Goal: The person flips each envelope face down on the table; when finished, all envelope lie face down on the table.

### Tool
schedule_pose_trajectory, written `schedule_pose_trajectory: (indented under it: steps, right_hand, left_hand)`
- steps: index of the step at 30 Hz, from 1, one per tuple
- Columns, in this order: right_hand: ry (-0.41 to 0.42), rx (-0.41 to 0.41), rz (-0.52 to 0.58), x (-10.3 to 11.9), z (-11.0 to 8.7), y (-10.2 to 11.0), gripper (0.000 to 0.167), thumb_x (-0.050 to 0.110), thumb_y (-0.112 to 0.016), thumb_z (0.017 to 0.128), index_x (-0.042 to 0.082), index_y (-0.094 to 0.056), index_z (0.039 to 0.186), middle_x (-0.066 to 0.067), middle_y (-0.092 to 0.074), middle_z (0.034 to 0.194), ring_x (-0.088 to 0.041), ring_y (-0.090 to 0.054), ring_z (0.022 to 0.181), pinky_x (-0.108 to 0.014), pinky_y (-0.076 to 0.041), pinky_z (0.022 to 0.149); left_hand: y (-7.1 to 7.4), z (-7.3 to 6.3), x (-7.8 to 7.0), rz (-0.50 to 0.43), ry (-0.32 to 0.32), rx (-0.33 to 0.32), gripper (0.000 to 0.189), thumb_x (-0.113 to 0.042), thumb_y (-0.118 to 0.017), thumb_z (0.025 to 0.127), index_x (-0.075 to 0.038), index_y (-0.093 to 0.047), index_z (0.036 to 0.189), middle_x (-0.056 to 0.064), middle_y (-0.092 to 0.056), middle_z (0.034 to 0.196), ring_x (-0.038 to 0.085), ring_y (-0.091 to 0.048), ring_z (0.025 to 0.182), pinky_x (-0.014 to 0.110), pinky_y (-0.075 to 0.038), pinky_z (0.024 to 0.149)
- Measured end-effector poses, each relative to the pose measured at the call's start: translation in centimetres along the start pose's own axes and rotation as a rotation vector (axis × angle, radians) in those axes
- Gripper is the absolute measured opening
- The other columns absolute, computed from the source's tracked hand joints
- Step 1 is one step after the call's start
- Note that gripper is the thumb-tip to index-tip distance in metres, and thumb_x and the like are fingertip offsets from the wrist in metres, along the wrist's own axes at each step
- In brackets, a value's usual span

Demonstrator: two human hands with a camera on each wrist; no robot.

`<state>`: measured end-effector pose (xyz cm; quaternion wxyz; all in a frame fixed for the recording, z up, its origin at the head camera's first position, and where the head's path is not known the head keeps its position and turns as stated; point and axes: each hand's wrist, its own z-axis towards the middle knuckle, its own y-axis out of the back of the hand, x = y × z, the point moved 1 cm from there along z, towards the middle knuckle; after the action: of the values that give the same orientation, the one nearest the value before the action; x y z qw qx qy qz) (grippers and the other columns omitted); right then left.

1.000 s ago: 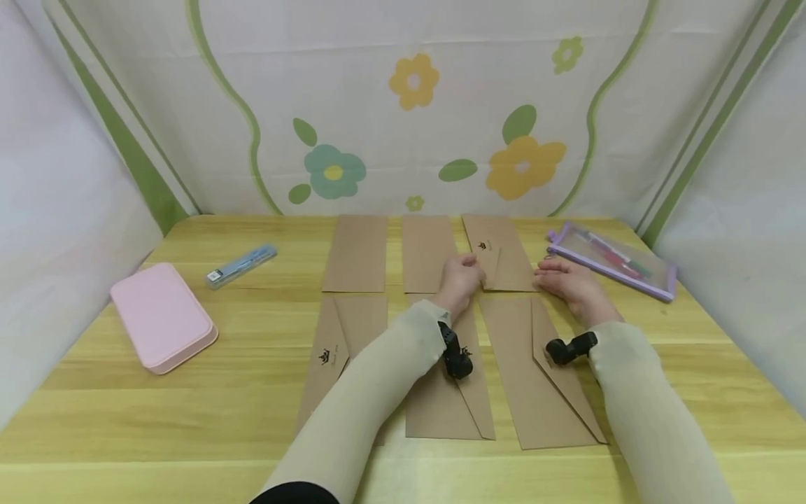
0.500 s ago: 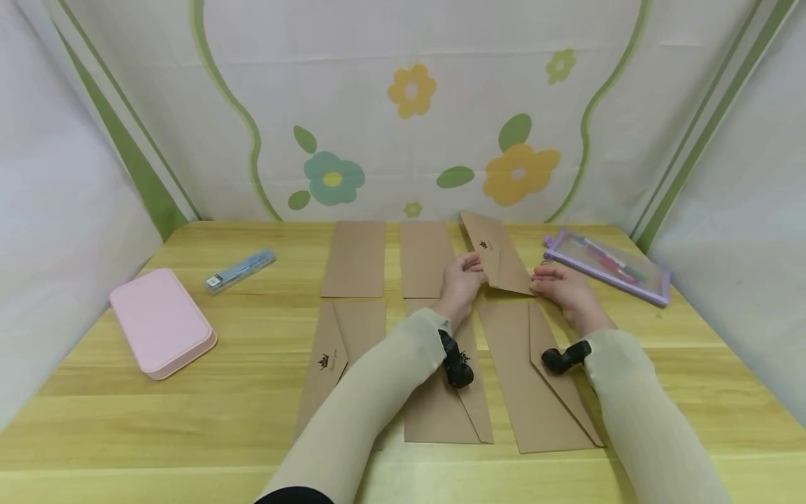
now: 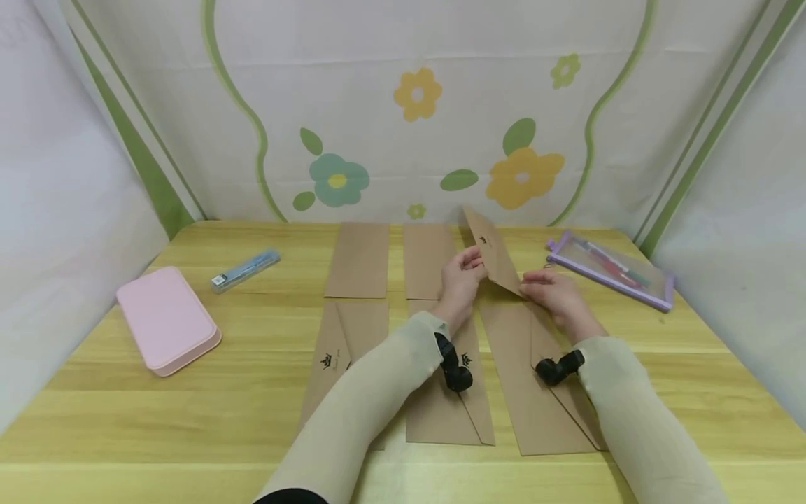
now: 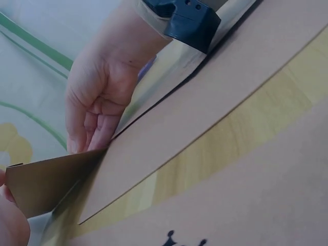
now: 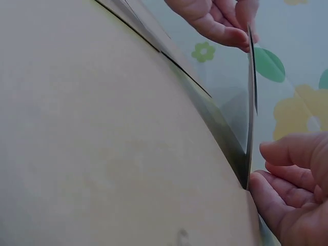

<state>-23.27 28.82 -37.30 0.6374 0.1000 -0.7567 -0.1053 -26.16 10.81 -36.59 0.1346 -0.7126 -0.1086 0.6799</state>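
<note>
A brown paper envelope (image 3: 496, 257) with a small dark crown print stands tilted up on its right edge at the back of the table. My left hand (image 3: 461, 285) pinches its raised left edge, thumb and fingers on either side. At the envelope's lower right edge, my right hand (image 3: 559, 297) touches the paper with its fingertips. In the right wrist view the right thumb (image 5: 287, 151) is apart from the envelope's face. Beneath the hands lies another envelope (image 3: 516, 378) with its flap side up, partly covered by the right wrist camera and sleeve.
Several more brown envelopes lie flat in two rows, among them a plain back one (image 3: 357, 260) and a front middle one (image 3: 434, 413). A purple-edged zip pouch (image 3: 661, 287) with pens lies right. Left are a clear blue case (image 3: 245, 270) and a pink box (image 3: 166, 315).
The back right envelope lay flat a second ago. My left hand has raised its left edge, tilting it up toward the right. My right hand has shifted slightly left with its edge.
</note>
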Motion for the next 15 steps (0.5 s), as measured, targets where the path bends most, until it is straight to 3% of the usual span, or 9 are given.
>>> schedule_pose_trajectory:
  steps: [8,15]
  right_hand:
    - [0.001,0.016,0.073,0.5,0.2,-1.2,0.054,0.007,-0.059,0.088,-0.013,-0.037,0.133,0.016,-0.058,0.087,0.007,-0.058,0.078,-0.012,-0.049,0.076]
    - [0.007,0.036,0.072,1.1,0.3,-2.1,0.053,0.006,-0.059,0.089,-0.012,-0.038,0.133,-0.004,-0.058,0.109,0.007,-0.057,0.081,-0.012,-0.048,0.080]
  left_hand:
    - [0.2,-0.2,-1.3,0.032,-0.042,0.023,0.042,0.013,-0.056,0.077,-0.002,-0.062,0.116,0.008,-0.063,0.104,0.007,-0.054,0.086,0.017,-0.048,0.072]
    - [0.4,0.1,-2.7,0.184,-0.107,0.074,0.040,0.011,-0.058,0.079,-0.002,-0.061,0.116,0.009,-0.062,0.107,0.011,-0.055,0.092,0.018,-0.048,0.079]
